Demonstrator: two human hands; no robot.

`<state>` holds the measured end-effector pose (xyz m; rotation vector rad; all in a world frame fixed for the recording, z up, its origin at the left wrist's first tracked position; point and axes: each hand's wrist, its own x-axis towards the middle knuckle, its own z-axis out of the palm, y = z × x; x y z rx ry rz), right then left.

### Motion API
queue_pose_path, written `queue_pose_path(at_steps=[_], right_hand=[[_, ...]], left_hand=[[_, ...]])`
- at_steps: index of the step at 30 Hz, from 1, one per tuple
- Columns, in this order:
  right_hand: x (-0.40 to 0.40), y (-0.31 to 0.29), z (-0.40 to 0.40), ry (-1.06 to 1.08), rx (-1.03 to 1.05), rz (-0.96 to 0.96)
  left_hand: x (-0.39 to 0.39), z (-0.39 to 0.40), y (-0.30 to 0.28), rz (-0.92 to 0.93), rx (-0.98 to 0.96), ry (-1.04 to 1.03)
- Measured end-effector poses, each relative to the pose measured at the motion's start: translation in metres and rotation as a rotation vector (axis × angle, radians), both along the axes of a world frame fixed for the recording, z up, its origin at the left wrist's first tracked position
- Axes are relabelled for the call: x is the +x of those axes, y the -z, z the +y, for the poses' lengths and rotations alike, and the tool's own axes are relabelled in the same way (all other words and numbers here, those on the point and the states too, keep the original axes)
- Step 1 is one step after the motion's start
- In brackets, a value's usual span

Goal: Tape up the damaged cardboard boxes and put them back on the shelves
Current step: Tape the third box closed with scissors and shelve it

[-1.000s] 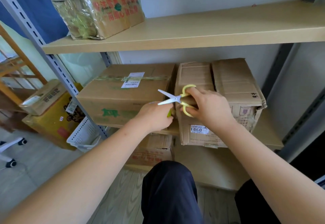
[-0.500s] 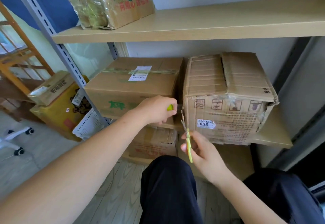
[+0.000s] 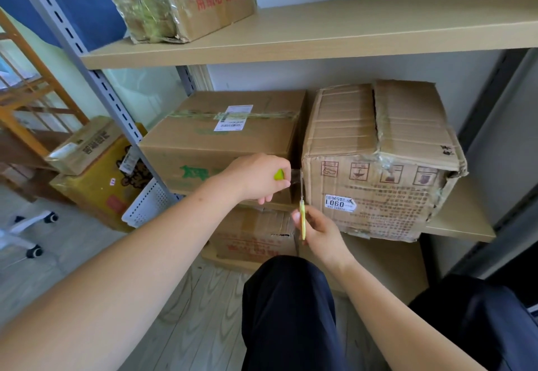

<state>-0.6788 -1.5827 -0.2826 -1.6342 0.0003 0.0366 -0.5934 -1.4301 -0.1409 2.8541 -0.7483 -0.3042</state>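
Now my right hand (image 3: 321,236) has brought the scissors (image 3: 302,219) low, blades at the tape (image 3: 295,175) my left hand (image 3: 259,178) pulls tight from the torn box (image 3: 378,167) on the shelf's (image 3: 460,226) front edge—ready to cut.

Left hand (image 3: 256,178): arm stretched forward, knuckles up, fingers curled round a green-tipped item, thumb side facing right | Right hand (image 3: 318,235): lower and nearer the body, forearm angled up from bottom right, fingers wrapped on yellow scissors (image 3: 302,219), blades pointing up | Hands close, not touching
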Motion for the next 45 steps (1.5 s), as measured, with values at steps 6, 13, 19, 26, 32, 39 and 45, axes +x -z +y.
queue_pose_path(at_steps=[6,13,19,26,32,39,45], right_hand=[[0.002,0.005,-0.003,0.103,0.029,-0.057],[-0.004,0.009,-0.002,0.032,0.018,0.029],[-0.027,0.023,-0.003,-0.041,-0.153,0.093],[-0.029,0.001,0.000,0.014,-0.207,0.040],[-0.027,-0.019,0.001,0.052,-0.246,-0.009],[-0.029,-0.027,0.002,0.028,-0.169,0.044],[-0.022,-0.041,0.003,0.023,-0.059,0.061]], left_hand=[[-0.001,0.007,0.001,0.004,-0.009,-0.041],[-0.008,0.003,0.009,-0.015,-0.030,-0.093],[-0.011,0.005,0.005,-0.029,-0.038,-0.105],[-0.012,0.003,0.007,-0.032,-0.040,-0.107],[-0.010,0.004,0.008,-0.048,-0.035,-0.102],[-0.004,0.006,0.008,-0.093,-0.025,-0.096],[-0.004,0.008,0.008,-0.119,0.004,-0.089]])
